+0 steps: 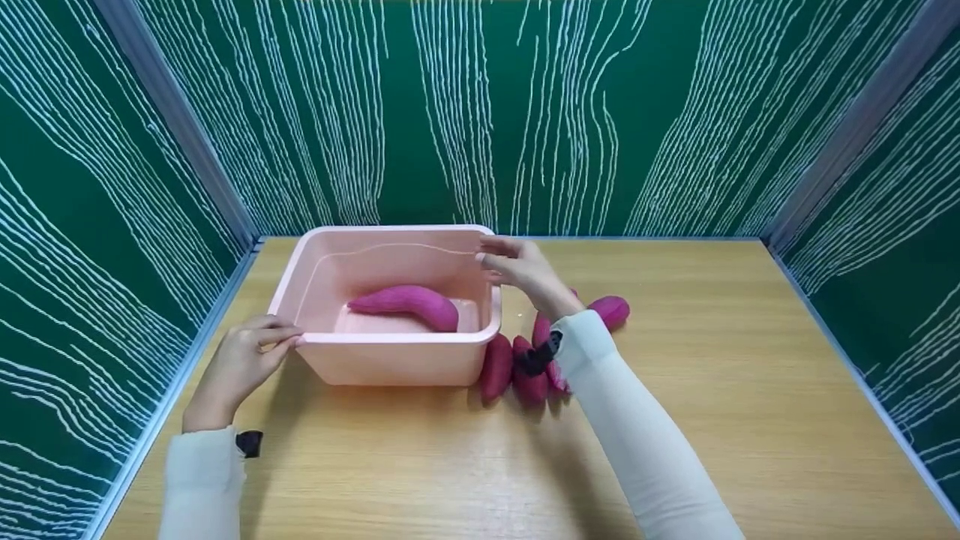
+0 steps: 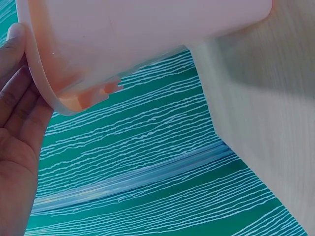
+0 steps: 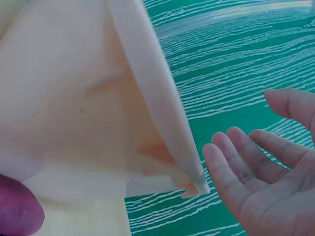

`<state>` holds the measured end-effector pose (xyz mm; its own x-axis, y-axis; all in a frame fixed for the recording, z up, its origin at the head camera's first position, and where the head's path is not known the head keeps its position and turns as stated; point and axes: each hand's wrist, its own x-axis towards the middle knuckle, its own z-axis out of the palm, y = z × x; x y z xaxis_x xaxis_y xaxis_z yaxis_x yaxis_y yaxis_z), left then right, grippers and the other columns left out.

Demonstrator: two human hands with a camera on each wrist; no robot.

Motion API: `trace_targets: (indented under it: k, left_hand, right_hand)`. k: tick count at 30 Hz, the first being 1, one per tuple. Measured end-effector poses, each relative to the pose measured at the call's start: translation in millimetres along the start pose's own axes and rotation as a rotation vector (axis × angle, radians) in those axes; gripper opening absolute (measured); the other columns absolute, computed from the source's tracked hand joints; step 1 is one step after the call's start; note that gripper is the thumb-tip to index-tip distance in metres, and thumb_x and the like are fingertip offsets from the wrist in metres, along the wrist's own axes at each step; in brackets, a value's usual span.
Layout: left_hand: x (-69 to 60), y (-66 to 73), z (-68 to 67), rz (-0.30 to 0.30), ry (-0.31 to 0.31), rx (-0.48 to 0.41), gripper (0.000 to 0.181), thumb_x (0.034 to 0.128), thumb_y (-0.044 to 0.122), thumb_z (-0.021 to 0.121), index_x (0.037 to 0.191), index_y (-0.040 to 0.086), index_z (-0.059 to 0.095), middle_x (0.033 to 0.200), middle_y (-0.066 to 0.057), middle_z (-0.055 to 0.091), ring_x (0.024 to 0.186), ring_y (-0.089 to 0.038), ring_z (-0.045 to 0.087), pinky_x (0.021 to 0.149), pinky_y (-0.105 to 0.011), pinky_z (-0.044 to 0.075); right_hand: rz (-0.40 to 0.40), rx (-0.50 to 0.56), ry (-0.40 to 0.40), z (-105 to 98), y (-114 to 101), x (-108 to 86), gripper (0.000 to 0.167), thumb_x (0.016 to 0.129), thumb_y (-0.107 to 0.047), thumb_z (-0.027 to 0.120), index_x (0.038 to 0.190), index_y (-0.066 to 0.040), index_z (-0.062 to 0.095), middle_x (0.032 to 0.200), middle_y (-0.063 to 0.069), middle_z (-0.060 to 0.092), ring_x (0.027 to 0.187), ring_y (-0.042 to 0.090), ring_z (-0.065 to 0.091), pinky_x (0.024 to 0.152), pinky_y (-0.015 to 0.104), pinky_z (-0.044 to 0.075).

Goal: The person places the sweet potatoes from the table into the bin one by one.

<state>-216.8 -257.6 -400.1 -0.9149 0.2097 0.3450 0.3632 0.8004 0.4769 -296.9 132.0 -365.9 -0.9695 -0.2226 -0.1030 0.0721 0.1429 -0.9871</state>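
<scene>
A pale pink plastic basin (image 1: 397,361) stands on the wooden table, with one purple-skinned sweet potato (image 1: 412,301) lying inside it. My left hand (image 1: 234,367) pinches the basin's rim at the near left corner. In the left wrist view the thumb of that hand (image 2: 19,118) is on one side of the rim and the fingers are on the other. My right hand (image 1: 525,271) is beside the far right part of the rim. Seen from the right wrist, this hand (image 3: 266,177) has its fingers extended, holds nothing, and appears slightly apart from the rim.
Several more sweet potatoes (image 1: 496,367) lie on the table right of the basin, partly hidden by my right wrist and sleeve. Another sweet potato (image 1: 611,312) sits farther right. Green walls with white wavy lines (image 1: 450,112) enclose the table (image 1: 750,390) at the back and sides.
</scene>
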Motion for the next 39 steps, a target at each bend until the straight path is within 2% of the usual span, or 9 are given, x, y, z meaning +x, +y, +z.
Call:
trace_targets:
  k: [3,9,16,21,30,33,39]
  left_hand:
    - [0.1,-0.4,0.2,0.004,0.002,0.0,0.021,0.0837,0.008,0.073,0.104,0.003,0.075,0.109,-0.02,0.069,0.11,-0.042,0.061,0.093,-0.056,0.048]
    - [0.5,-2.2,0.6,0.033,0.03,0.011,0.02,0.0823,0.006,0.074,0.101,0.002,0.075,0.106,-0.018,0.069,0.106,-0.04,0.062,0.091,-0.054,0.051]
    - [0.2,-2.1,0.5,-0.003,0.005,0.009,0.021,0.0834,0.007,0.073,0.104,0.004,0.075,0.11,-0.019,0.069,0.11,-0.041,0.06,0.092,-0.055,0.049]
    - [-1.3,-2.4,0.0,-0.019,-0.008,0.004,0.022,0.084,0.007,0.073,0.106,0.005,0.074,0.111,-0.018,0.068,0.112,-0.042,0.059,0.092,-0.056,0.048]
    - [-1.8,-3.2,1.0,-0.027,-0.012,-0.007,0.022,0.0842,0.006,0.072,0.106,0.005,0.074,0.112,-0.018,0.068,0.112,-0.042,0.059,0.093,-0.056,0.048]
    - [-2.3,-4.1,1.2,-0.009,0.004,-0.004,0.021,0.0835,0.006,0.073,0.105,0.005,0.074,0.11,-0.018,0.068,0.11,-0.041,0.06,0.091,-0.056,0.049]
    - [-1.7,-6.8,3.1,0.084,0.072,0.0,0.017,0.0798,0.002,0.075,0.097,0.001,0.076,0.101,-0.018,0.071,0.101,-0.039,0.064,0.091,-0.054,0.052]
  right_hand:
    - [0.002,0.026,0.031,-7.4,1.5,-2.6,0.051,0.095,-0.022,0.062,0.142,-0.008,0.046,0.135,0.011,0.056,0.116,0.024,0.06,0.098,0.036,0.054]
    - [-0.009,0.096,0.078,-26.9,9.6,-8.8,0.05,0.096,-0.02,0.06,0.142,-0.007,0.045,0.138,0.016,0.052,0.119,0.027,0.054,0.102,0.038,0.051]
    - [-0.011,0.099,0.113,-46.9,26.1,-20.3,0.055,0.096,-0.026,0.06,0.144,-0.007,0.041,0.142,0.016,0.048,0.127,0.031,0.049,0.105,0.039,0.048]
    - [0.04,0.092,0.138,-57.0,42.0,-27.5,0.059,0.095,-0.03,0.061,0.146,-0.01,0.039,0.143,0.013,0.047,0.128,0.027,0.048,0.108,0.038,0.045]
    - [0.062,0.137,0.23,-75.3,72.4,-40.8,0.058,0.097,-0.026,0.057,0.147,-0.005,0.036,0.145,0.017,0.044,0.133,0.032,0.045,0.111,0.041,0.042]
    - [0.085,0.135,0.282,-80.3,83.2,-45.3,0.057,0.097,-0.027,0.057,0.147,-0.005,0.037,0.146,0.017,0.044,0.132,0.032,0.045,0.111,0.04,0.041]
    - [0.109,0.19,0.36,-88.2,105.3,-52.5,0.061,0.098,-0.024,0.056,0.149,-0.002,0.031,0.149,0.018,0.039,0.132,0.036,0.044,0.11,0.037,0.043]
